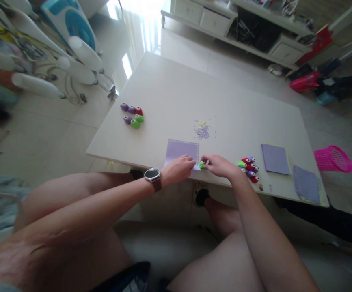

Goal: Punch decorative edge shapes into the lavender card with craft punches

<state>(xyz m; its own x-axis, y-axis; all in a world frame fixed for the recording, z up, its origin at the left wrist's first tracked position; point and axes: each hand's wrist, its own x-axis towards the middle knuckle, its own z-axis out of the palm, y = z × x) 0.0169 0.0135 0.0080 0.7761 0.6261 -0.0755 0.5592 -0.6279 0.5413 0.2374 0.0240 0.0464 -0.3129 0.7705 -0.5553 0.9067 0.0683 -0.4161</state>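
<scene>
A square of purple paper (176, 151) lies at the table's near edge, with small cut-outs along its far and right borders. My left hand (182, 165), a watch on its wrist, rests on the sheet with fingers curled at its right side. My right hand (217, 164) is closed around a small green craft punch (202, 165) at the sheet's lower right edge. Just beyond the paper is a scattered heap of tiny purple and yellow paper bits (202, 130).
Several coloured craft punches (249, 168) sit right of my right hand, and more punches (132, 115) stand at the left. A purple paper stack (275, 158) and punched sheets (306, 184) lie at the right. A pink basket (333, 159) stands beyond the table (163, 89).
</scene>
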